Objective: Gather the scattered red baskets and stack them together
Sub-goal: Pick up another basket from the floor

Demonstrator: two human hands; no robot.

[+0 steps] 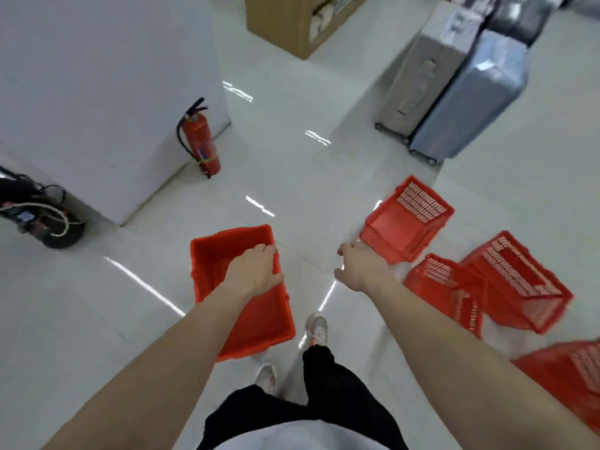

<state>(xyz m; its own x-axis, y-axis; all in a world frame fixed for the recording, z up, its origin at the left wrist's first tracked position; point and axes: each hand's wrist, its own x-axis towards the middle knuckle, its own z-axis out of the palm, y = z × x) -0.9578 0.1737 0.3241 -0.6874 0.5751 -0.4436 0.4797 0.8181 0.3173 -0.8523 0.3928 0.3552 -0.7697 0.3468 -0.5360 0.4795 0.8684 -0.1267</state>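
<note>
My left hand (254,271) grips the right rim of a red basket (227,254) held above the floor, its open top facing me. My right hand (358,266) reaches toward a tilted red basket (409,219) and its fingers touch that basket's near corner, spread apart. Two more red baskets lie on their sides to the right, one (449,287) close to my forearm, another (519,280) beyond it. A further red basket (571,375) shows at the lower right edge, blurred.
A red fire extinguisher (199,141) stands against a white pillar (107,86) at left. Dark equipment with cables (35,212) sits far left. Two suitcases (464,89) stand at the upper right, a cardboard box (292,21) behind. My feet (316,329) stand on glossy white floor.
</note>
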